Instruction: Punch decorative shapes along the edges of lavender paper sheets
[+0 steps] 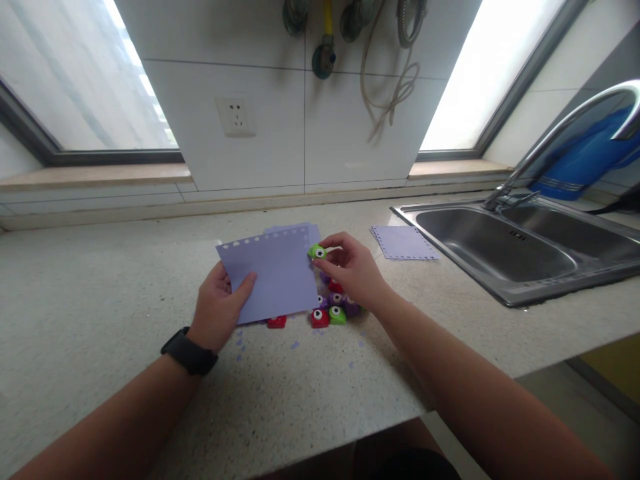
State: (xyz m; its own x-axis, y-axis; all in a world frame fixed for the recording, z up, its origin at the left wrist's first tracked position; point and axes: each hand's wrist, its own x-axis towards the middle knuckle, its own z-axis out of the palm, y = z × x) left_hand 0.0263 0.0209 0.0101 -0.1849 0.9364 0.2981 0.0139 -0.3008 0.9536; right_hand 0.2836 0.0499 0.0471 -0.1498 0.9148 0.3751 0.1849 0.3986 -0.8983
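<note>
A purple paper sheet (275,277), with a row of punched holes along its top edge, is held up by my left hand (223,303), thumb in front and fingers behind. Pinched in my right hand (353,267) is a green craft punch (317,253) at the sheet's upper right edge. Beneath and beside my right hand lie several punches, among them a red punch (320,318), a green punch (337,315) and a purple punch (352,307). Another red punch (277,322) is partly hidden under the sheet's lower edge. More purple paper (314,232) shows behind the sheet.
A stack of hole-edged purple sheets (404,243) lies on the speckled counter (100,287), left of the steel sink (480,243). Small purple paper bits (295,345) are scattered near the front. A faucet (550,140) arches over the sink; pipes hang on the wall behind.
</note>
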